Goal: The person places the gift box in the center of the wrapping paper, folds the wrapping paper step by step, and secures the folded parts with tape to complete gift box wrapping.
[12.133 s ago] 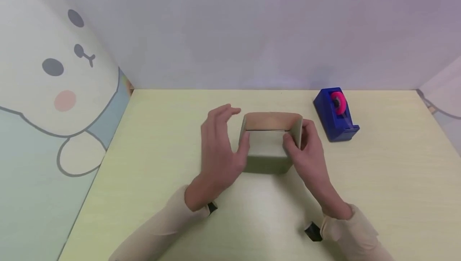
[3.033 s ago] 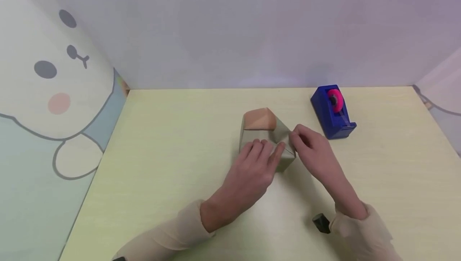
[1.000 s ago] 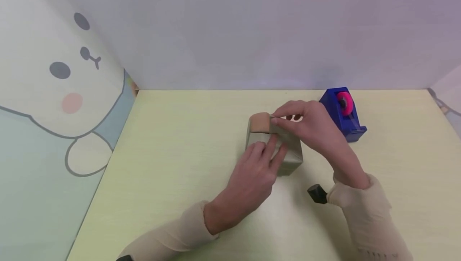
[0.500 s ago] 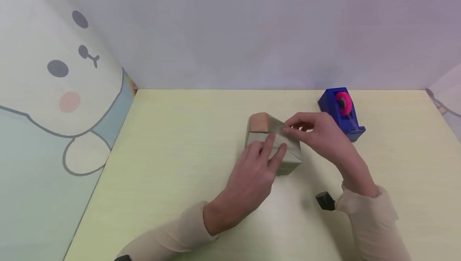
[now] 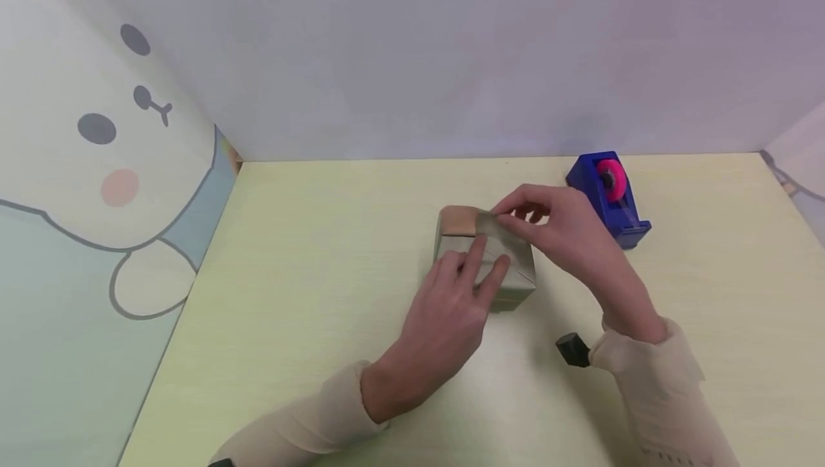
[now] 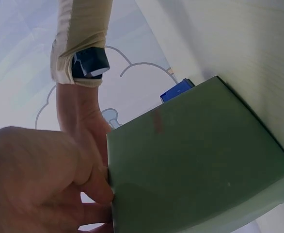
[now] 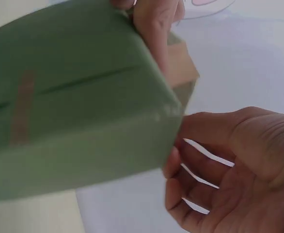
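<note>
A box wrapped in green paper (image 5: pixel 512 296) stands on the table with one end facing up, and tan shows at the far left of that end. My left hand (image 5: pixel 445 313) lies over the top, its extended fingertips pressing the folded paper flap (image 5: pixel 505 241). At the far right edge my right hand (image 5: pixel 561 223) pinches the fold between thumb and forefinger. The left wrist view shows the broad green side (image 6: pixel 195 160) of the package. A strip of tape (image 7: pixel 23 107) crosses the paper seam in the right wrist view.
A blue tape dispenser (image 5: pixel 606 198) with a pink core stands behind and right of the box, close to my right hand. A pale wall (image 5: pixel 412 59) rises along the table's back edge, and a cartoon-printed panel (image 5: pixel 97 188) borders the left.
The box's right flap, upright at first, is now folded inward over the top. My left hand has come across onto it; my right hand has moved along the fold to the far edge.
</note>
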Motion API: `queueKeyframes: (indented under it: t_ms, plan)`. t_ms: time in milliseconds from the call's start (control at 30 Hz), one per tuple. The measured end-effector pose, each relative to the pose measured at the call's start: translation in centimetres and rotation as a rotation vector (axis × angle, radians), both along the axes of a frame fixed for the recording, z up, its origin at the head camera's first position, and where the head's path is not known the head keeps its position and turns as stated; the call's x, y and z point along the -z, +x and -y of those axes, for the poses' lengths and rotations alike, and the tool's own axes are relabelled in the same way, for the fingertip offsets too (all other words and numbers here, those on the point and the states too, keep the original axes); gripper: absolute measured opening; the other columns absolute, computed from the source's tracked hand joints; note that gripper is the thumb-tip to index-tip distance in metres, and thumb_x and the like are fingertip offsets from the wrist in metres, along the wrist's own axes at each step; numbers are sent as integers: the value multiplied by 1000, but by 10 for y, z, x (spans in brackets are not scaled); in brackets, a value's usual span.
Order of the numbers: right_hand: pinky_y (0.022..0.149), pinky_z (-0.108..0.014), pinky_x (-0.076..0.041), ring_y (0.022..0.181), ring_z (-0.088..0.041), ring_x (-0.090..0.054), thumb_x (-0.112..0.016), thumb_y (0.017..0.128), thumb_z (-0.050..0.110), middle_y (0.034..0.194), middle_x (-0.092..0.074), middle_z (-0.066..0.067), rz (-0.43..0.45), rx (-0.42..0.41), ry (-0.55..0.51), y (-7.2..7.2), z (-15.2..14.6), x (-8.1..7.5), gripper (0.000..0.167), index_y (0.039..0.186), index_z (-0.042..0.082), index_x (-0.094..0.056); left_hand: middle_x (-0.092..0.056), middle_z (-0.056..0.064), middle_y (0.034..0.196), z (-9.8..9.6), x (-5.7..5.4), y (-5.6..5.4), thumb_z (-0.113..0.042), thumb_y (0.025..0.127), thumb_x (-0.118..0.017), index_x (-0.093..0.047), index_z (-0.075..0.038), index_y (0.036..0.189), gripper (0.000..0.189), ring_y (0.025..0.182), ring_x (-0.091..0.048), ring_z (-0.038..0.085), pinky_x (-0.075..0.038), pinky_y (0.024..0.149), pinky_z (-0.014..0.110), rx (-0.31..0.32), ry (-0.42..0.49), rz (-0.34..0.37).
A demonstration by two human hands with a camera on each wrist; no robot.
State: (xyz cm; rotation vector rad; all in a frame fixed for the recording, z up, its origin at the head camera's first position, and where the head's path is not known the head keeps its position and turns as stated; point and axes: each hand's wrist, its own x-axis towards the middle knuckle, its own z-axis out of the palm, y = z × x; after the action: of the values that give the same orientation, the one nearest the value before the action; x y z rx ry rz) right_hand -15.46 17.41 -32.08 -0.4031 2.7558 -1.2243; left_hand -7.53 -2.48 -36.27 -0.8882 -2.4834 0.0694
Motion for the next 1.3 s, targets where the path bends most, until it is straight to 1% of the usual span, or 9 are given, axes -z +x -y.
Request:
queueKeyframes:
  t_ms: [100,200,400,567,667,767,900,1133,1300]
  plan:
    - [82,-30,-51,95,-18,-61,-72,99,22,99,-73,0,35,-44,54,4,-10,6,14,113,21,-76,-65,16,143,-1,0,0,-13,92,-66,-68,-17,137,45,98,-58,23,-52,80,26,1,13,5]
    - [85,-30,-52,95,-17,-61,-74,99,23,99,-72,1,29,-104,47,4,-14,13,16,115,19,-75,-66,18,139,-1,0,0,-13,92,-66,-68,-16,137,46,95,-57,24,-51,79,27,-4,-2,-8]
    - [81,-31,-52,85,-13,-59,-76,97,21,89,-65,4,-50,-182,-5,-4,-3,26,3,98,18,-74,-67,18,132,1,2,1,-13,92,-63,-65,-14,139,47,92,-57,25,-50,81,29,2,-33,-39]
    - [78,-34,-49,78,-14,-56,-77,95,16,83,-62,4,-93,-216,33,-12,5,24,11,88,19,-69,-68,16,134,2,2,0,-15,93,-64,-66,-13,138,46,101,-61,25,-52,88,30,3,-33,-49]
    - [73,-34,-46,79,-17,-56,-78,94,18,82,-63,4,-99,-210,81,-11,3,18,8,89,20,-72,-69,15,134,1,2,0,-16,92,-66,-66,-14,138,45,103,-62,24,-53,90,30,-5,-44,-48]
    - [73,-34,-46,86,-19,-58,-78,94,20,88,-68,5,-93,-194,124,-7,-4,11,1,96,21,-77,-69,15,134,0,2,0,-18,93,-66,-67,-14,137,45,104,-62,24,-53,93,30,-9,-56,-44]
    - [79,-33,-47,96,-16,-59,-79,93,19,95,-73,9,-107,-179,155,-2,-20,7,9,102,22,-79,-69,16,133,-1,2,1,-18,92,-66,-66,-14,138,46,104,-62,24,-53,94,31,-10,-58,-40]
    - [81,-29,-45,95,-11,-58,-82,91,18,95,-76,12,-132,-137,178,4,-35,8,14,102,25,-81,-69,15,131,-1,2,0,-16,92,-64,-67,-14,137,45,101,-61,24,-52,94,30,-2,-46,-46]
    - [71,-23,-45,89,-6,-53,-80,93,21,93,-72,9,-142,-71,193,5,-44,6,12,103,28,-80,-69,15,130,1,2,0,-17,91,-65,-67,-13,138,46,100,-61,23,-52,95,30,6,-53,-45]
